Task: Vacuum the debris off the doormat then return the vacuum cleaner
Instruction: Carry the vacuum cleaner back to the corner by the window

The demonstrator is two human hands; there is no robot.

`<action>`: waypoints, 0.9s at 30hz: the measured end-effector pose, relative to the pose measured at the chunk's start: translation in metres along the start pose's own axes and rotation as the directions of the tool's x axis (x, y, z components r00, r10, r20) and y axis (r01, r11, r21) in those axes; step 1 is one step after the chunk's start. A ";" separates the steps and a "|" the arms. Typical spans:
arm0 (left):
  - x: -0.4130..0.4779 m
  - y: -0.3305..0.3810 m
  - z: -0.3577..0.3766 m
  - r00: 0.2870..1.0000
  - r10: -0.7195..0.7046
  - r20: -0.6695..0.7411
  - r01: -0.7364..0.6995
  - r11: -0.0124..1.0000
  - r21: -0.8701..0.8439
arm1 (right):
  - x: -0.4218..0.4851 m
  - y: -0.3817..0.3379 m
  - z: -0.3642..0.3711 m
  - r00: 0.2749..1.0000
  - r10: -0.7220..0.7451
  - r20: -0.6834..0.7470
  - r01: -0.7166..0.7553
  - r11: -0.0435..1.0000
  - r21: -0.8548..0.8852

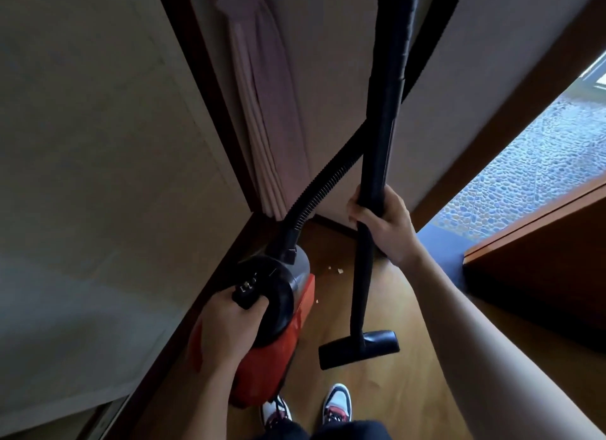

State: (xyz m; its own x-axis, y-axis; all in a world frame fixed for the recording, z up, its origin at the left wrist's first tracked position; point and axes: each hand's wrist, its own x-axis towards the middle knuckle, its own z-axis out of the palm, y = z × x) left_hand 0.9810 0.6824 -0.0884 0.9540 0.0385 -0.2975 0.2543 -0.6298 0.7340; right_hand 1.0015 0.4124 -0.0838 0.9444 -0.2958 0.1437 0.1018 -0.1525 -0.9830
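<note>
The left grip [229, 325] is curled round the black top handle of the vacuum cleaner [262, 370], whose red-and-black body sits right under it, beside the wall [82, 177]. It looks rigid and fairly weighty, so that handle is the place to carry it. From its front, ahead of the left grip, the ribbed hose [328, 174] climbs rightward; it looks soft and likely to swing. The right grip [380, 223] wraps the stiff, smooth wand [380, 128], which stands near upright. The floor head [359, 347] is below that grip, pointing down at the wooden floor [387, 384], bar crosswise. Pale crumbs [337, 269] lie between the grips.
</note>
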 end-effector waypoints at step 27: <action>0.212 -0.304 0.347 0.984 0.008 0.179 0.006 0.997 -0.081 | 0.081 0.376 0.041 0.900 -0.251 -0.355 0.234 0.968 -0.092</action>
State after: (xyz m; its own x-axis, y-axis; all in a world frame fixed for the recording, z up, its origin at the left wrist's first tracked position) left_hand 1.0503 0.6132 -0.5861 0.9120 -0.1063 -0.3962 0.2725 -0.5650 0.7788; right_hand 1.1289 0.3697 -0.4461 0.7135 -0.5630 0.4170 0.2910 -0.3033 -0.9074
